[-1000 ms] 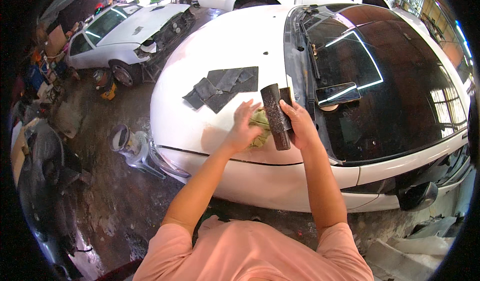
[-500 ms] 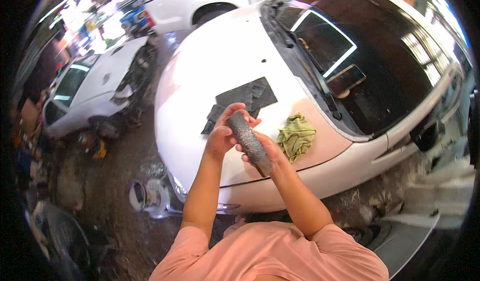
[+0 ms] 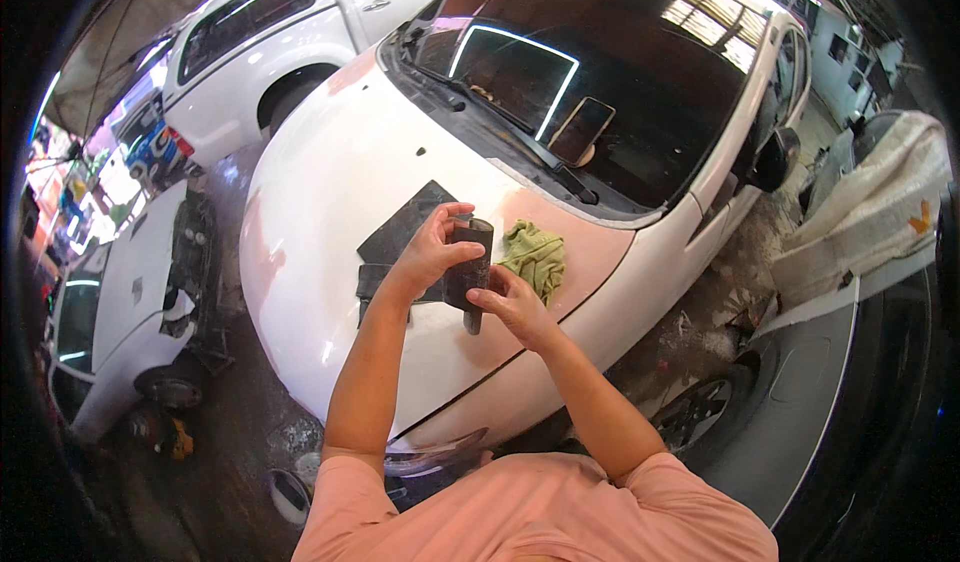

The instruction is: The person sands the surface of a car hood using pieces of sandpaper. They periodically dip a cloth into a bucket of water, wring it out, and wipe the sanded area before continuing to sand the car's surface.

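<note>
Above the white car hood (image 3: pixel 310 202) I hold a sanding block wrapped in dark sandpaper (image 3: pixel 465 280), its long side roughly upright. My left hand (image 3: pixel 432 250) closes on its upper part, fingers behind and thumb across the near side. Lower down, my right hand (image 3: pixel 512 307) grips the other side with its thumb in front. A narrow end of the block juts out below the wrap. Behind my left hand lie a black sandpaper sheet (image 3: pixel 402 224) and smaller dark pieces (image 3: pixel 373 280), partly hidden. A crumpled green cloth (image 3: pixel 536 262) rests right of the block, beyond my right hand.
Beyond the hood is the dark windshield (image 3: pixel 620 72), with a phone (image 3: pixel 582 130) near its lower edge. A white pickup (image 3: pixel 240 82) stands behind, a stripped silver car (image 3: pixel 130 302) at left. A grey car (image 3: pixel 790 392) is close at right, near plastic sheeting (image 3: pixel 870 202).
The sanding block has turned from a slant to nearly upright, and my left hand now grips its top with the thumb in front. The view has shifted, showing more on the right.
</note>
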{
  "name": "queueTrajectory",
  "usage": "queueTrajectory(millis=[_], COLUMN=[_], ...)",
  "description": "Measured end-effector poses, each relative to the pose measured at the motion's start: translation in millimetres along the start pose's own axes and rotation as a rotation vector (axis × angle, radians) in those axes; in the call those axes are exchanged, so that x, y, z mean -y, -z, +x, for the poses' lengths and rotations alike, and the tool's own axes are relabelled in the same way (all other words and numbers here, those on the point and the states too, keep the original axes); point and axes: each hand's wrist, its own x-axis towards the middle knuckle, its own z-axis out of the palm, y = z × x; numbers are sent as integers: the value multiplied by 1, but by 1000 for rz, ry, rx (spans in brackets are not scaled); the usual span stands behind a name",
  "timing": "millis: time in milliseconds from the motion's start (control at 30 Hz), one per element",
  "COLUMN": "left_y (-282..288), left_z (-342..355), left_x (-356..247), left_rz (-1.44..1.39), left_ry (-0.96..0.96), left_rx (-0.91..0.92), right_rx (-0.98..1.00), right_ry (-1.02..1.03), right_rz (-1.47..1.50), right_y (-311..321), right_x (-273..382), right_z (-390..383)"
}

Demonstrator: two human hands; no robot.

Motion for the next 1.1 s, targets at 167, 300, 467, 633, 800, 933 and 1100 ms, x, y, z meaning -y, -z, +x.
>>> queueTrajectory(millis=[167, 300, 467, 633, 800, 933, 1100], left_y=[-16, -25, -60, -48, -52, -58, -71], left_z=[6, 0, -21, -36, -49, -56, -59], left_x=[10, 62, 69, 92, 74, 78, 71], left_rz=[-246, -735, -920, -900, -658, -706, -627], left_ry=[-15, 83, 49, 128, 21, -26, -96], left_rx=[40, 181, 232, 155, -267, -353, -469], right_rx=[-65, -26, 35, 131, -19, -64, -153], right_ry=[26, -98, -80, -105, -283, -186, -76], right_rz=[342, 665, 955, 943, 646, 293, 252], right_y=[2, 3, -10, -11, -10, -19, -19], right_x=[-2, -6, -20, -37, -11, -23, -37], right_z=[-15, -22, -30, -34, -62, -74, -77])
